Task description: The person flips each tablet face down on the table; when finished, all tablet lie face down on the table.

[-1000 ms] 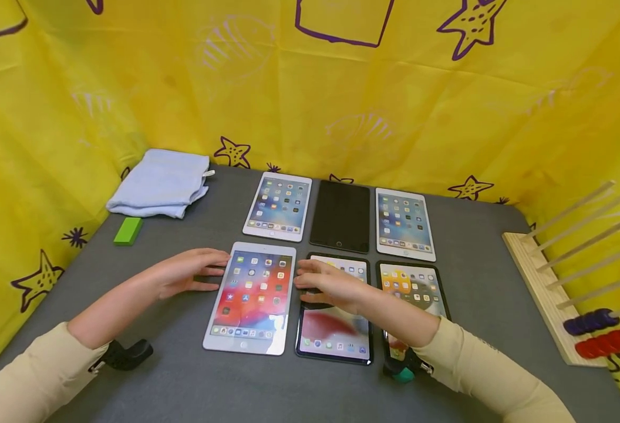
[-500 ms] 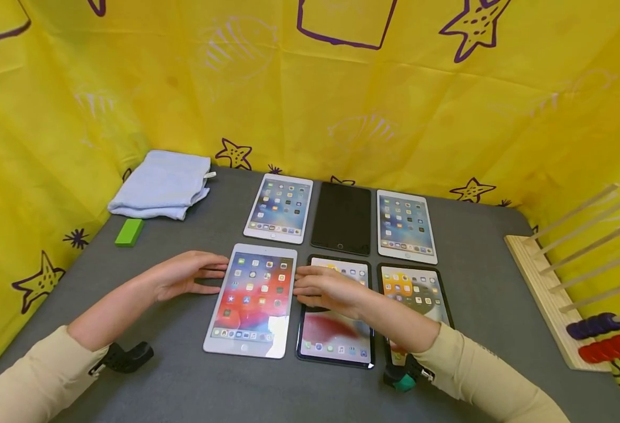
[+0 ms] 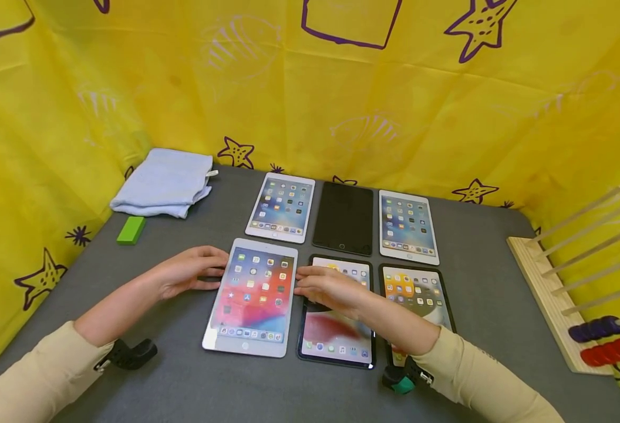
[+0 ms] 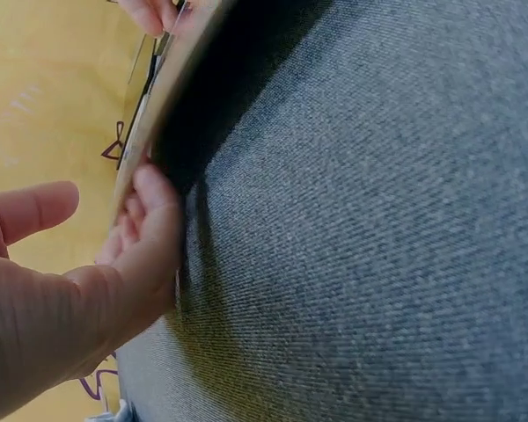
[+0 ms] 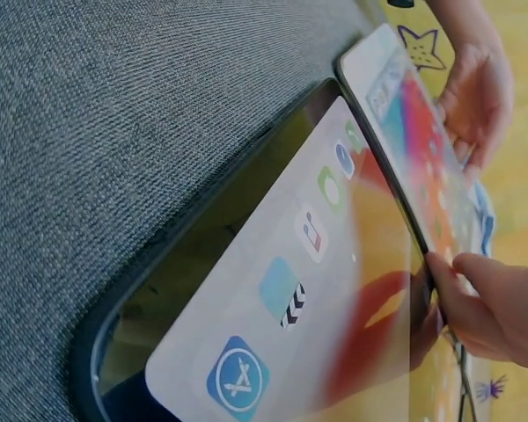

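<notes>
A white-framed tablet (image 3: 252,296) with a red and blue home screen lies front left, between my two hands. My left hand (image 3: 191,271) touches its left side with the fingertips, thumb held apart. In the left wrist view the fingertips (image 4: 154,186) are tucked at the tablet's underside, where a dark shadow shows below its edge. My right hand (image 3: 333,289) reaches over a black-framed tablet (image 3: 336,335) and meets the white tablet's right side with its fingertips (image 5: 436,264). In the right wrist view the white tablet's edge stands slightly higher than the black one's.
Behind are two white tablets (image 3: 280,207) and a dark-screened tablet (image 3: 343,220) between them. Another black-framed tablet (image 3: 421,299) lies partly under my right forearm. A folded light-blue cloth (image 3: 164,183) and green block (image 3: 131,230) lie left; a wooden bead abacus (image 3: 555,308) stands right.
The far end of the white tablet has risen slightly and its screen glare has shifted. Both hands stay at its sides, with very little movement.
</notes>
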A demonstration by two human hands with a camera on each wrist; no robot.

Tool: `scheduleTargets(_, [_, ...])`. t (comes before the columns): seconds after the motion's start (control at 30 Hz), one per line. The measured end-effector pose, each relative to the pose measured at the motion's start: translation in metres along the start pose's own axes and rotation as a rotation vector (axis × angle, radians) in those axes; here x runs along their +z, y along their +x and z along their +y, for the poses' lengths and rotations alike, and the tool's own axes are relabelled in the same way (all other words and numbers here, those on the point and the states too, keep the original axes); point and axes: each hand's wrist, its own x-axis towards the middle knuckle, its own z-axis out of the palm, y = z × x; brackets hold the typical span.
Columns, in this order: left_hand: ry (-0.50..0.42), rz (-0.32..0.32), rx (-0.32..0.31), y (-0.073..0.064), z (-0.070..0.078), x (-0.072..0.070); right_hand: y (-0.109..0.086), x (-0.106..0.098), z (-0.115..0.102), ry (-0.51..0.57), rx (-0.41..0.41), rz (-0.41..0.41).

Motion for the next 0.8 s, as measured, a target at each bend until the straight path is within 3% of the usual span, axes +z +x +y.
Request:
scheduleTargets(0.27, [-0.020, -0.007, 0.087, 0.000, 0.009, 0.006, 0.006, 0.010, 0.002, 0.054, 0.031, 0.017])
scheduleTargets(0.47, [-0.058, 0.031, 0.065, -0.005, 0.020, 0.016, 0.010, 0.016, 0.002, 0.080, 0.030, 0.020])
scheduleTargets(0.8, [-0.105, 0.034, 0.057, -0.008, 0.038, 0.035, 0.017, 0.022, 0.005, 0.179, 0.038, 0.023])
